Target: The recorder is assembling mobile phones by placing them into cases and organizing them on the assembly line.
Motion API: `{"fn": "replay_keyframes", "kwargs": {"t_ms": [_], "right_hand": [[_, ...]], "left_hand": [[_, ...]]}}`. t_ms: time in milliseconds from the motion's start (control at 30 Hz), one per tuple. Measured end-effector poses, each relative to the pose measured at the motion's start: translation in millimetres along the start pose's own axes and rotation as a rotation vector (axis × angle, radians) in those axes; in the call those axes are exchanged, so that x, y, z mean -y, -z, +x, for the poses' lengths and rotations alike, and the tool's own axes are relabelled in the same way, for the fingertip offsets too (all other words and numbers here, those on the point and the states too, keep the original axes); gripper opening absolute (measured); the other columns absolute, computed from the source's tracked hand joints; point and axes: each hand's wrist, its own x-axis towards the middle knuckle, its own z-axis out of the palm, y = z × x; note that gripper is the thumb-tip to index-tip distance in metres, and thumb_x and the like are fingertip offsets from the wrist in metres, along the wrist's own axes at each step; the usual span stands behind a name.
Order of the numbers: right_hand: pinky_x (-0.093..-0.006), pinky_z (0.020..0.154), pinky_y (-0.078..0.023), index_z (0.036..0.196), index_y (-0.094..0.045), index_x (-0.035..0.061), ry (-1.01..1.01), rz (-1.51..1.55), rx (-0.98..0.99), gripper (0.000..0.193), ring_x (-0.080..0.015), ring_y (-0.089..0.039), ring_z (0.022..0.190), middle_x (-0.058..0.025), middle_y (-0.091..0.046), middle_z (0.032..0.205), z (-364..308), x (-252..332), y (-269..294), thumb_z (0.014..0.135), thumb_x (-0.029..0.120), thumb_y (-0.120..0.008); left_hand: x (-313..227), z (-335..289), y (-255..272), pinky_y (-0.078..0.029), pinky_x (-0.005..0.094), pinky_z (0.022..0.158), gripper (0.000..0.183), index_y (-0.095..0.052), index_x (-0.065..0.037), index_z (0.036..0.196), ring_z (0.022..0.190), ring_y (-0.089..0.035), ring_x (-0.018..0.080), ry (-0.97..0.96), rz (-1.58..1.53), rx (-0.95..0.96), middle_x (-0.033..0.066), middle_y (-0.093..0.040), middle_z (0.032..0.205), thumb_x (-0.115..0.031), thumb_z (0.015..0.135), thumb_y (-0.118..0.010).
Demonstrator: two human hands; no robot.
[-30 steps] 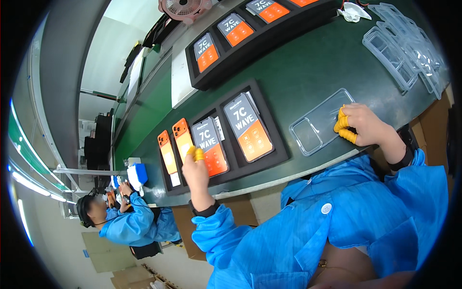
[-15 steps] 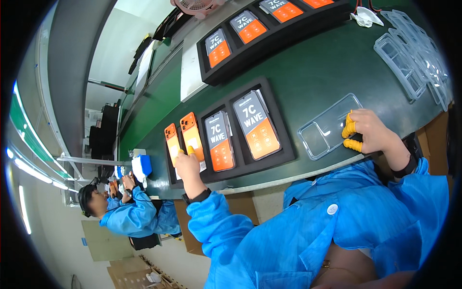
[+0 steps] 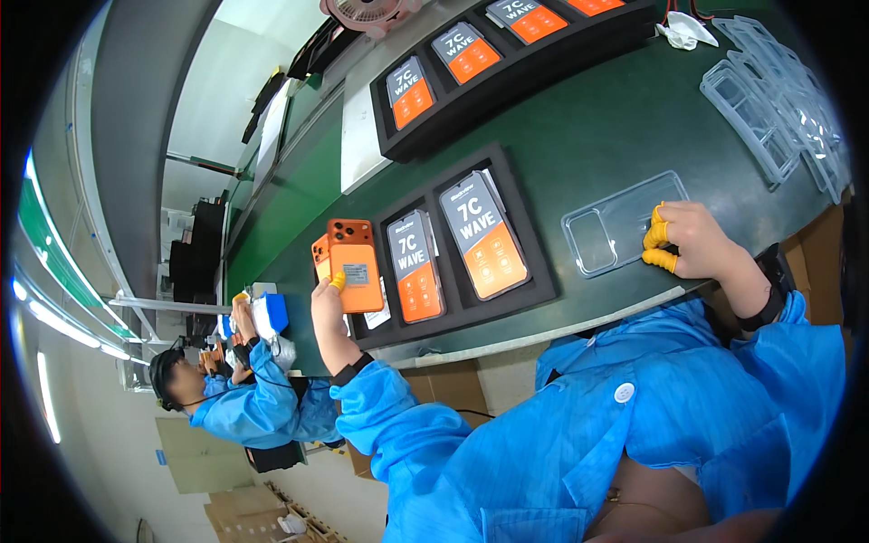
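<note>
My left hand (image 3: 327,312), with yellow finger covers, grips an orange smartphone (image 3: 359,253) by its lower left edge. The phone's back, with its camera bump and a pale label, faces up. Behind it a second orange phone (image 3: 319,248) is partly hidden. Both are at the left end of a black foam tray (image 3: 541,276), whose other slots hold two phones with grey-and-orange printed fronts (image 3: 417,271). At the right, my right hand (image 3: 695,240), its covered fingers curled, holds the near right end of a clear phone case (image 3: 593,240) lying on the green table.
A second foam tray (image 3: 398,145) of similar phones stands at the back. Several clear cases (image 3: 769,109) are piled at the far right, near a crumpled white tissue (image 3: 686,33). A co-worker (image 3: 249,403) in blue sits at the left, beside a blue-and-white box (image 3: 270,315).
My left hand has lifted an orange phone out of its slot and moved slightly left, tilting it over the other. My right hand stays at the clear case, which has barely shifted.
</note>
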Motion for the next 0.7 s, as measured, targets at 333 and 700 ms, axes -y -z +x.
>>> {"fn": "replay_keyframes", "kwargs": {"t_ms": [333,700], "right_hand": [[-0.0312,0.066,-0.043,0.1,-0.054,0.0011,-0.204,0.294,-0.136,0.043,-0.0251,-0.053,0.075,-0.013,-0.052,0.083,20,47,8,0.067,0.022,-0.069],[-0.0235,0.078,-0.042,0.11,-0.043,-0.0031,-0.455,1.226,-0.32,0.034,-0.0085,-0.05,0.091,-0.0066,-0.054,0.099,24,61,-5,0.089,0.024,-0.043]], "left_hand": [[-28,-108,-148,-0.045,0.0317,0.078,0.032,-0.045,0.003,0.111,0.091,-0.056,0.0215,-0.236,-0.661,0.277,0.0117,-0.054,0.104,-0.017,0.086,-0.042],[-35,-162,-221,-0.038,0.0258,0.082,0.035,-0.045,0.002,0.11,0.092,-0.049,0.0118,-0.219,-0.686,0.807,0.0056,-0.053,0.102,-0.023,0.086,-0.048]]}}
